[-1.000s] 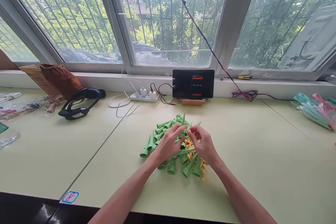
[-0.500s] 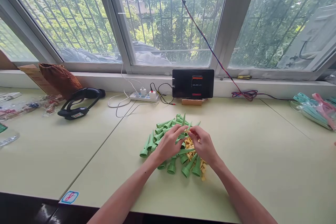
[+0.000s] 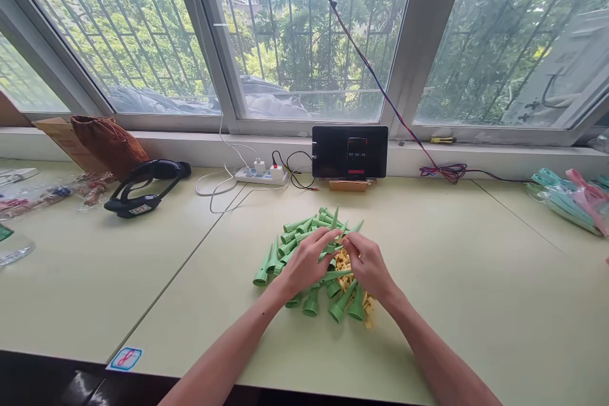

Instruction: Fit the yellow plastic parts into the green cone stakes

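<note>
My left hand (image 3: 307, 261) is closed around a green plastic watering spike (image 3: 335, 218), whose pointed tip stands up above the fingers. My right hand (image 3: 370, 261) is beside it, thumb and fingers pinched on a small yellow plastic piece (image 3: 339, 240) against the spike's side; the fingers partly cover that piece. Beneath and around both hands lies a heap of similar green spikes (image 3: 311, 302), each with a wide, ribbed, hollow end. Several small yellow pieces (image 3: 343, 261) are piled between the hands, some spilling toward the near side among the spikes.
Behind the heap, a black tablet (image 3: 328, 152) showing a timer leans by the windowsill. A power strip (image 3: 261, 176) with cables is left of it. A black headset (image 3: 143, 187) and brown pouch (image 3: 109, 143) sit farther left; bagged teal and pink items (image 3: 566, 200) lie far right.
Both hands stay almost in place. The held spike's tip has shifted very slightly to the right, and the timer reads one second more.
</note>
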{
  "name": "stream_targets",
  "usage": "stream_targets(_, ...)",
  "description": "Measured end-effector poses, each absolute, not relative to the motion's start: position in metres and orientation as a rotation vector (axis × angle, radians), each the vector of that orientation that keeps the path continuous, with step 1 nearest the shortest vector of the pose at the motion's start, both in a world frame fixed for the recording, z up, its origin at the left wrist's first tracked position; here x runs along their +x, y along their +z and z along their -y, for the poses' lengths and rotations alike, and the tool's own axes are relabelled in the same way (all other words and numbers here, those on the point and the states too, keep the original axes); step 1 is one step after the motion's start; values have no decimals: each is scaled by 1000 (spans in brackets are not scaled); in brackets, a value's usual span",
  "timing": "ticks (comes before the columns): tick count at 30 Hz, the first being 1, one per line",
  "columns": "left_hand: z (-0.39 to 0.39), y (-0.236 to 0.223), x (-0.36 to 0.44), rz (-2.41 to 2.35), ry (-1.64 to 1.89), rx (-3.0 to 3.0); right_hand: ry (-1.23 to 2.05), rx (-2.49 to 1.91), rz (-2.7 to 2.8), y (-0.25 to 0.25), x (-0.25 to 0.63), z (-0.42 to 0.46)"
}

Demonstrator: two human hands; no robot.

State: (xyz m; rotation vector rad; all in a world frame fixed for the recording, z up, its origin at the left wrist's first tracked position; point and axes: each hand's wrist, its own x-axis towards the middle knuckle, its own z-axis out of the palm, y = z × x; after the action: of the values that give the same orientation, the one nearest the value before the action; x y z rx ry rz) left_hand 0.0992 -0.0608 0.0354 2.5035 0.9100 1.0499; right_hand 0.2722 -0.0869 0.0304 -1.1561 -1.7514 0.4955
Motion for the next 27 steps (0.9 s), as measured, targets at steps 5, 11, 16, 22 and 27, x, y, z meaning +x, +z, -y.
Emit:
stream_targets(5, 60, 38, 98, -907, 1059, 2511, 563, -1170, 1699, 32, 271, 89)
stream_targets(11, 58, 38, 98, -910, 1075, 2503, 620, -1121, 1660, 34, 272, 89)
stream_targets(16, 59, 36, 98, -938, 1046, 2521, 611, -1119, 1659, 31, 272, 88)
stream_targets(22, 59, 34, 98, -933, 1056, 2515, 586, -1123, 1678, 30, 272, 88)
stream_targets(27, 59, 35, 98, -924, 1068, 2513, 580, -1126, 1685, 29, 272, 87)
